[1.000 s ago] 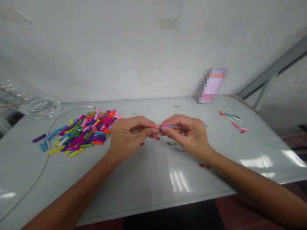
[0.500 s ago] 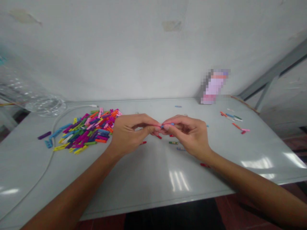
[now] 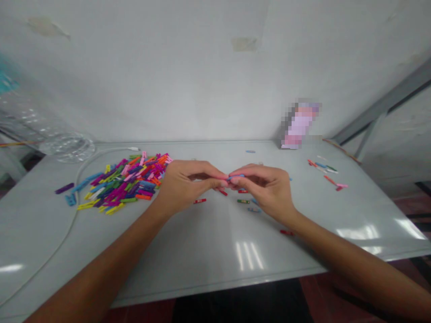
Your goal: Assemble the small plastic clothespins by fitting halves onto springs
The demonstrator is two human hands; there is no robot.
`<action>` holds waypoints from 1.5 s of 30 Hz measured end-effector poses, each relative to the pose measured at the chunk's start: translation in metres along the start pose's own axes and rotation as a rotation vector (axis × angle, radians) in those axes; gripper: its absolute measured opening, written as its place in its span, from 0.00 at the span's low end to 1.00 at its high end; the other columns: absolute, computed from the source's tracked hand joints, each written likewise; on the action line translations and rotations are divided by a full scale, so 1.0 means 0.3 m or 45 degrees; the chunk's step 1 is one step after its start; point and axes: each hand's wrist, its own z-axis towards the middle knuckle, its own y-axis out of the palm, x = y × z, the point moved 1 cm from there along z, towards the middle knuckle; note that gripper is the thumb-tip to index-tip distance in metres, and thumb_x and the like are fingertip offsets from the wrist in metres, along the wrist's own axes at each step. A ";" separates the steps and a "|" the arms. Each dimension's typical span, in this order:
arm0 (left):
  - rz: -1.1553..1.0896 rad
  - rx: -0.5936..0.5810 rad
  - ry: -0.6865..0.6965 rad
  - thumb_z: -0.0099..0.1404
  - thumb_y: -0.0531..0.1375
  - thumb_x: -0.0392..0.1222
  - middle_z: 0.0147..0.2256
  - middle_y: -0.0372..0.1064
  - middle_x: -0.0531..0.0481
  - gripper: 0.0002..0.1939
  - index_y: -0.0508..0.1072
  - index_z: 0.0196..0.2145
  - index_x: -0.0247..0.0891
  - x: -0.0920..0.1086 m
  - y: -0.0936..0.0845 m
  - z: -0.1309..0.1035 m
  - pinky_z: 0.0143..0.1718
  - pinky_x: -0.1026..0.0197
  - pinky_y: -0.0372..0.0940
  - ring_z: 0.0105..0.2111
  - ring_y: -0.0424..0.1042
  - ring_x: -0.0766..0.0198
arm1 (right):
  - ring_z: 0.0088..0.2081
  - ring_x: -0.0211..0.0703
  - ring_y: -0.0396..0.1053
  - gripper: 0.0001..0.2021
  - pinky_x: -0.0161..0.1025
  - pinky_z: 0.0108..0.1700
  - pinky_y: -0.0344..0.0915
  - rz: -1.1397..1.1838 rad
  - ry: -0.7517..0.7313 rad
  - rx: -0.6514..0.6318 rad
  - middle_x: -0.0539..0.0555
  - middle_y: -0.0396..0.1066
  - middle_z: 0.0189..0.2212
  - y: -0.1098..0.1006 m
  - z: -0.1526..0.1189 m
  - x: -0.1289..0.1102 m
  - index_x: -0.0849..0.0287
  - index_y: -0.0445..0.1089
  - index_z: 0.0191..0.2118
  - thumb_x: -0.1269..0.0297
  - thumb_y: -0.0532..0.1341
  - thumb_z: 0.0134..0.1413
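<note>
Above the middle of the table, my left hand and my right hand meet fingertip to fingertip, both pinched closed. Between them is a small blue clothespin, mostly covered by the fingers. Red, green and blue clothespin pieces lie under and around the hands, among them a red piece, a green piece and a blue piece. Another red piece rests beside my right wrist. To the left of my left hand spreads a heap of many-coloured clothespins.
A white cable curves along the table's left side, near a clear plastic bottle. A blurred pink packet leans on the back wall. Several coloured pieces lie at the right.
The hands keep the same pinch on the blue clothespin, with only slight finger movement. The view has shifted a little.
</note>
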 end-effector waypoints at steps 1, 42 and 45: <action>-0.009 -0.009 -0.007 0.63 0.80 0.43 0.32 0.87 0.50 0.05 0.90 0.35 0.45 0.000 -0.001 0.000 0.33 0.60 0.82 0.30 0.86 0.58 | 0.34 0.39 0.84 0.04 0.33 0.37 0.81 0.006 0.003 -0.009 0.50 0.88 0.35 -0.002 0.001 0.000 0.49 0.90 0.40 0.67 0.78 0.61; -0.349 -0.016 -0.457 0.68 0.77 0.51 0.35 0.87 0.42 0.16 0.86 0.38 0.35 -0.074 0.030 -0.006 0.36 0.58 0.85 0.30 0.86 0.57 | 0.36 0.42 0.79 0.09 0.38 0.36 0.74 -0.229 -0.076 -0.144 0.54 0.87 0.39 -0.070 0.051 0.039 0.48 0.90 0.48 0.55 0.75 0.67; -0.318 -0.018 -0.409 0.69 0.77 0.51 0.34 0.86 0.44 0.15 0.86 0.38 0.35 -0.067 0.033 -0.007 0.35 0.60 0.85 0.31 0.86 0.58 | 0.37 0.43 0.81 0.10 0.38 0.38 0.76 -0.121 0.043 -0.152 0.55 0.87 0.40 -0.065 0.045 0.032 0.51 0.90 0.46 0.54 0.76 0.65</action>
